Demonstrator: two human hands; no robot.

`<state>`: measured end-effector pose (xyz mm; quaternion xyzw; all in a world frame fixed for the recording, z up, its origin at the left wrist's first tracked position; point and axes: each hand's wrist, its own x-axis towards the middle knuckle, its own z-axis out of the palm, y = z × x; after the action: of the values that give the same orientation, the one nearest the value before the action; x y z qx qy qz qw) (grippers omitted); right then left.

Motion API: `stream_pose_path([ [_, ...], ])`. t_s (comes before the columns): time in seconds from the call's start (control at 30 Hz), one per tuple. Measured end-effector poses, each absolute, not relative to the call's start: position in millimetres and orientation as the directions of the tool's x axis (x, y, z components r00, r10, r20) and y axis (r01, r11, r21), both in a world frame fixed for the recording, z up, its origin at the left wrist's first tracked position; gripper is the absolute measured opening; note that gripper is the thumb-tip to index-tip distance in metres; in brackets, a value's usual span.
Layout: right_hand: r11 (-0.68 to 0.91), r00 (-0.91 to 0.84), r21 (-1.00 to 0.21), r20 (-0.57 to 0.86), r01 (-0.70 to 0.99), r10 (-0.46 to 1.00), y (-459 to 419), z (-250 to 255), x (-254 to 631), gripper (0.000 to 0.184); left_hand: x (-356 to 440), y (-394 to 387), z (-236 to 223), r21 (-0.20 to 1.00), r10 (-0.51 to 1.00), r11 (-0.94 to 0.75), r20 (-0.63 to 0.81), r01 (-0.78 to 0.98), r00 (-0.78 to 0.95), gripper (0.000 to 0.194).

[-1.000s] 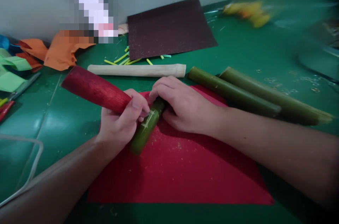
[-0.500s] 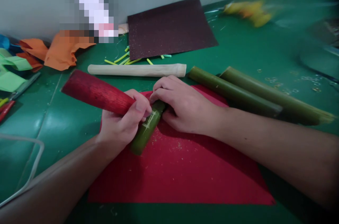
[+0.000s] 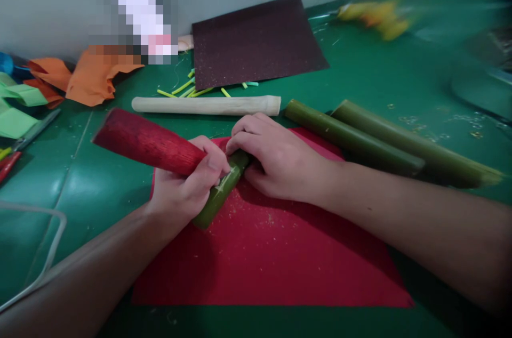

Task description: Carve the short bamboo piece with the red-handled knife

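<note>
Two hands work close together over a red sheet (image 3: 288, 268) on a green table (image 3: 104, 188). The left hand (image 3: 192, 175) is closed in a fist around a thick red stick (image 3: 150, 141), which sticks out of the grip up and to the left, its broad end well clear of the fingers. The other end of the stick is hidden behind the thumb and fingers, so I cannot tell what it touches.

A short green tube (image 3: 214, 202) slants between the hands. Its near end lies just to the right of the left hand's heel, and pale scratched lines on its upper side sit right beside the left thumb. Its far end runs in under the right hand (image 3: 276, 159), whose fingers are bent over it and hold it; the thumb side is partly hidden. Light crumbs are scattered on the red sheet, mostly to the right of the tube.

Beyond the hands lies a pale stick (image 3: 206, 106), with a dark sheet (image 3: 260, 45) behind it. Two longer green tubes (image 3: 352, 138) lie side by side past the right forearm.
</note>
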<state>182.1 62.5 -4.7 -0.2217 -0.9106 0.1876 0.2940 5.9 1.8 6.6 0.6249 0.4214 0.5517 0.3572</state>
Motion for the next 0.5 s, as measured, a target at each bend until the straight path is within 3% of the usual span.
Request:
stream_pose_path([
  [0.27, 0.822, -0.732, -0.482, 0.435, 0.302, 0.524, 61.9, -5.0, 182.9, 0.028, 1.5, 2.6, 2.8, 0.893, 0.898, -0.437, 0.427, 0.104, 0.106, 0.051],
  [0.5, 0.822, -0.735, -0.479, 0.429, 0.307, 0.525, 62.0, -3.5, 182.1, 0.03, 3.3, 1.2, 3.0, 0.87, 0.876, -0.481, 0.479, 0.106, 0.048, 0.039],
])
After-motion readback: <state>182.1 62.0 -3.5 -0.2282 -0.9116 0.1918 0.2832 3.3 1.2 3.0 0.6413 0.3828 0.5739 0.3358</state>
